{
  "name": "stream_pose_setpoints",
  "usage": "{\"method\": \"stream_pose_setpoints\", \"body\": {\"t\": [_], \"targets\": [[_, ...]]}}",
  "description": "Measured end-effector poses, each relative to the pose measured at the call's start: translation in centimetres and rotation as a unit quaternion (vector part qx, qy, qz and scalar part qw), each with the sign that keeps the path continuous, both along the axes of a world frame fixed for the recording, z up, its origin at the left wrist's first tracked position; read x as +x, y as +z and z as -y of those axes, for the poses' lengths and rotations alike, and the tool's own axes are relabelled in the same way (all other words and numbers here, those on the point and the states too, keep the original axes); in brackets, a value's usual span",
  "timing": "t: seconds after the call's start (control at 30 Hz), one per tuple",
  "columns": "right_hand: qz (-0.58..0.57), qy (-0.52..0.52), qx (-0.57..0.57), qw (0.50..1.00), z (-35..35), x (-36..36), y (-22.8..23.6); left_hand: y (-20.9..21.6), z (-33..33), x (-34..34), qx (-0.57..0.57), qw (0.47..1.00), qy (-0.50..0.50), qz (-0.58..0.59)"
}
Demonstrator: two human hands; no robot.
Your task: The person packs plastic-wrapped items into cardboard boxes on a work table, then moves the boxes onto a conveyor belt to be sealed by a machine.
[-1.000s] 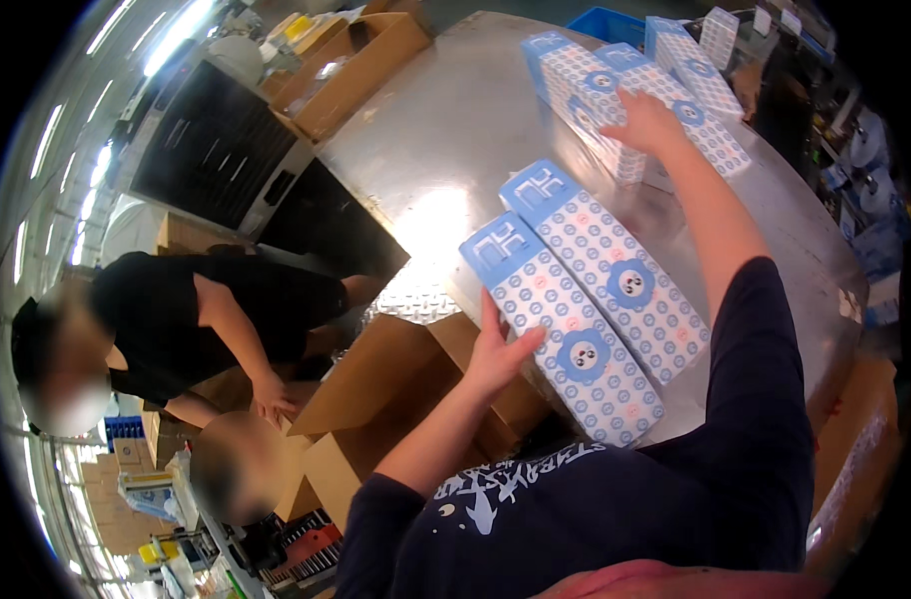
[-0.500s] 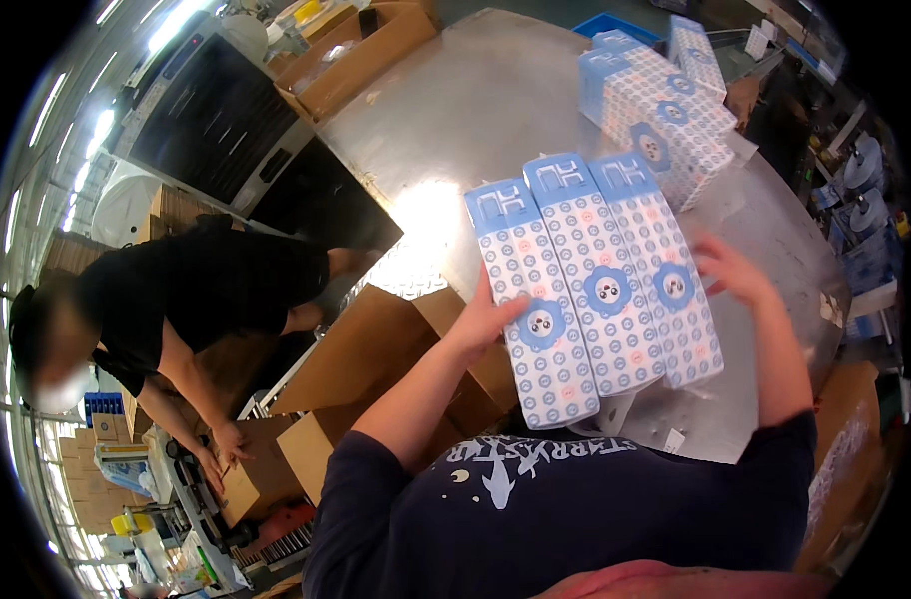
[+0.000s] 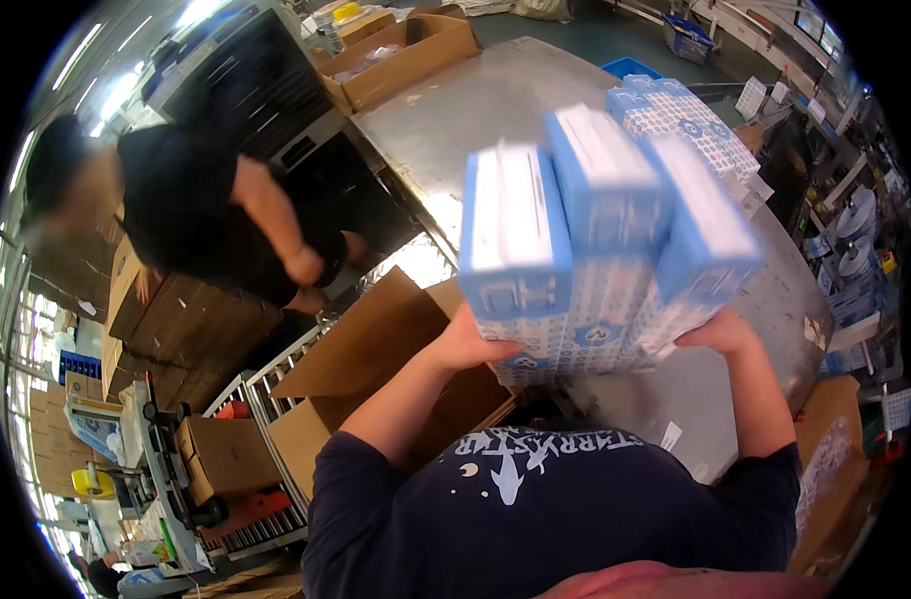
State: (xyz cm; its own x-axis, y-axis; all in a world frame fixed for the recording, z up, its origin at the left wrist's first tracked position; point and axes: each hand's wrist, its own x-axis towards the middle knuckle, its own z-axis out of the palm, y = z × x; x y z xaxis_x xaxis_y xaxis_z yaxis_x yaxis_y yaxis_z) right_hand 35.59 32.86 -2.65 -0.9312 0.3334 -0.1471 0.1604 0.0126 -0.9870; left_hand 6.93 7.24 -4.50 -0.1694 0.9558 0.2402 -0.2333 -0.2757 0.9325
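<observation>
From my remote feed, the left hand (image 3: pixel 470 344) presses flat against the left side of three blue-and-white patterned boxes (image 3: pixel 600 240), while the right hand (image 3: pixel 720 329) clamps the opposite side, so the two palms squeeze the set between them. The three boxes stand side by side, touching, lifted clear of the metal table (image 3: pixel 495 110) and tipped so their blue top ends face my camera; they hang above the near edge of the table, in front of the wearer's chest. Motion blur softens their edges.

Beyond the lifted set, one further stack of the same patterned boxes (image 3: pixel 690 125) rests on the far right part of the table; I cannot count how many it holds. Just below the left forearm, one open cardboard carton (image 3: pixel 375 349) sits beside the table with its flaps spread. Near it, lower left, I count one smaller closed carton (image 3: pixel 221 454) on a roller conveyor (image 3: pixel 266 519).

At the far end of the table lies one open, shallow cardboard tray (image 3: pixel 415 50). To the left, one co-worker in a black shirt (image 3: pixel 176 210) bends over a stack of brown cartons (image 3: pixel 176 319), well apart from the lifted boxes. One small blue crate (image 3: pixel 687 35) stands on the floor beyond the table.
</observation>
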Motion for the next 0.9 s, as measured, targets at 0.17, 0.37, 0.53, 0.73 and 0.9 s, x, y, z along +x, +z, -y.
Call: {"method": "stream_pose_setpoints", "body": {"t": [0.17, 0.37, 0.53, 0.73, 0.9], "targets": [[0.055, -0.076, 0.169, 0.981, 5.0, -2.7, -1.0, -1.8, 5.1, -0.1, -0.09, 0.987, 0.037, -0.127], [-0.002, -0.007, 0.253, 0.967, 11.8, -7.1, 4.3, 9.9, 15.5, -4.9, -0.049, 0.893, 0.168, -0.414], [0.092, 0.274, 0.186, 0.939, 22.1, -9.8, 5.7, 22.6, 22.3, -10.8, -0.236, 0.948, -0.018, -0.212], [0.004, -0.015, -0.037, 0.999, 20.5, -4.7, 1.2, -9.3, 21.5, -13.0, -0.491, 0.821, -0.148, -0.252], [0.148, -0.234, 0.078, 0.958, 13.6, 5.1, -0.7, -15.1, 17.2, -9.7, -0.515, 0.789, -0.04, -0.333]]}}
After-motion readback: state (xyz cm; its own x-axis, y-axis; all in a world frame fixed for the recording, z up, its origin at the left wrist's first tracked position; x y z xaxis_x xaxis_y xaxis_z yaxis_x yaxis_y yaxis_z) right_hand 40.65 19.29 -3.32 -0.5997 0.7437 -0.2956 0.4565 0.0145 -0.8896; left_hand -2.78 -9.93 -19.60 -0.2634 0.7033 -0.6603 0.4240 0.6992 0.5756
